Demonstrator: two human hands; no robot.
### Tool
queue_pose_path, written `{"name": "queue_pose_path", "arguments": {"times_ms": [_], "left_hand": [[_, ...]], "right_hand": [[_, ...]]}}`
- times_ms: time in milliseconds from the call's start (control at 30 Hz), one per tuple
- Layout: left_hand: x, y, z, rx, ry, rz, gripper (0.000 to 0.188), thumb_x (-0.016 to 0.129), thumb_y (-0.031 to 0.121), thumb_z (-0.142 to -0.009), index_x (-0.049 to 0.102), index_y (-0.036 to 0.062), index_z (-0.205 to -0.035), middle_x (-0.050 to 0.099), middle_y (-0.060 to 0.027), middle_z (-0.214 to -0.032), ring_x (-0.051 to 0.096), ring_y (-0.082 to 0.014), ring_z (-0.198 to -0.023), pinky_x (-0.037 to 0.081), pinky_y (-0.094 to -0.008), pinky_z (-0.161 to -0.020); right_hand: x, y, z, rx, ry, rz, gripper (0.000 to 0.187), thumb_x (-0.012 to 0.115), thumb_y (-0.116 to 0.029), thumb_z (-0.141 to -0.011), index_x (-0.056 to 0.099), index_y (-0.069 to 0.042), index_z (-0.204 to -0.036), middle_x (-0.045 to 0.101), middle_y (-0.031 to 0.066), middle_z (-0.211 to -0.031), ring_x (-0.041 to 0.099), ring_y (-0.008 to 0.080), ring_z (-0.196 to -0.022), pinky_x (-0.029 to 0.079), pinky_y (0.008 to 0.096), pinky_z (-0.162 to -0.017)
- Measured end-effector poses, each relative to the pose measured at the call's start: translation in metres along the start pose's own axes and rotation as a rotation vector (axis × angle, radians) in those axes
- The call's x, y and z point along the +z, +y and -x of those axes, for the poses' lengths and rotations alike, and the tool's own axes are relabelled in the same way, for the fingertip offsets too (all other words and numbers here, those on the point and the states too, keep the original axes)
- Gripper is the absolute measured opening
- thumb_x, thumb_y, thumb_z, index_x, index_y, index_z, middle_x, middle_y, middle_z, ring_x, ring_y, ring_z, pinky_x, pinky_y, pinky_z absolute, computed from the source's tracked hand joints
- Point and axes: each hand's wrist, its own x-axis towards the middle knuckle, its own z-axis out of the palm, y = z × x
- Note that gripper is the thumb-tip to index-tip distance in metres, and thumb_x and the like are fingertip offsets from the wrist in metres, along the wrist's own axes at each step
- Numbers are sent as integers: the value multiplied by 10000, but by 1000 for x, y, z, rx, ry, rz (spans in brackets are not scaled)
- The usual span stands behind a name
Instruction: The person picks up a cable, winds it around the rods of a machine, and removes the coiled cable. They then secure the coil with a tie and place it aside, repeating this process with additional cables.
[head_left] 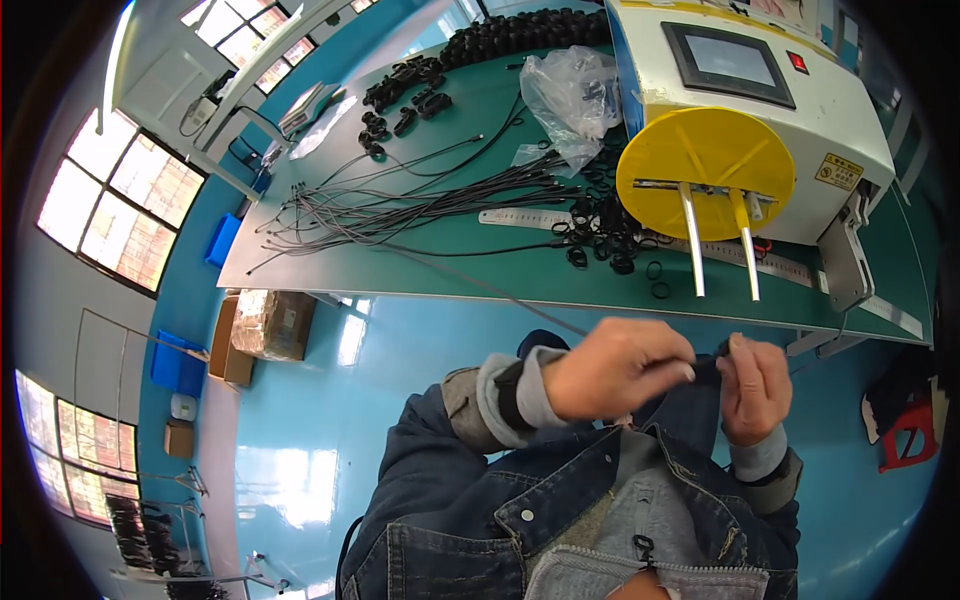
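A single thin dark cable runs from the bundle on the table down into my left hand, whose fingers are closed round it. Close beside it, my right hand pinches a short black piece between thumb and fingers, held in front of my chest. Whether this piece is the cable's end or a separate tie is too blurred to tell. Both hands are off the table, just past its near edge. Many loose black cables lie fanned across the green table.
A white machine with a yellow disc and two prongs juts toward me. Small black loops lie beside a steel ruler. Behind are a clear plastic bag and coiled black cables. Cardboard boxes stand on the floor.
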Motion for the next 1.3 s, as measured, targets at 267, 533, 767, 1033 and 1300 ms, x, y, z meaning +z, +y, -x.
{"name": "queue_pose_path", "arguments": {"times_ms": [267,533,767,1033,1300], "left_hand": [[10,-1,-37,-139,112,38,116,625,-2,-778,630,-14,-893,627,-59,-785,579,-107,-711,467,-231,-627],[2,-61,-61,-138,343,27,130,632,19,-790,643,-18,-914,625,-52,-767,551,-88,-680,440,-207,-610],[1,-66,-84,-230,373,30,146,639,50,-799,644,-40,-914,635,-54,-764,542,-73,-674,439,-204,-611],[-3,-72,-88,-199,369,27,143,630,52,-805,646,-42,-913,638,-47,-772,543,-68,-678,441,-202,-621],[-7,-75,-70,-42,466,-145,147,627,62,-816,650,-22,-935,600,-25,-728,510,-69,-625,414,-191,-575]], "right_hand": [[-24,28,-8,-3,218,248,326,652,83,-653,616,33,-973,578,127,-794,571,255,-651,475,316,-556],[30,79,-24,174,311,64,220,649,47,-700,602,18,-913,593,151,-771,587,303,-647,480,330,-566],[61,112,-29,331,358,45,148,637,-47,-737,594,-17,-876,590,134,-753,583,300,-636,477,347,-549],[67,113,-20,467,384,59,137,636,-88,-753,607,-1,-854,606,139,-717,597,275,-608,474,326,-540],[47,86,33,663,313,-87,108,617,-121,-772,601,-16,-793,601,119,-664,585,247,-577,461,315,-524]]}}
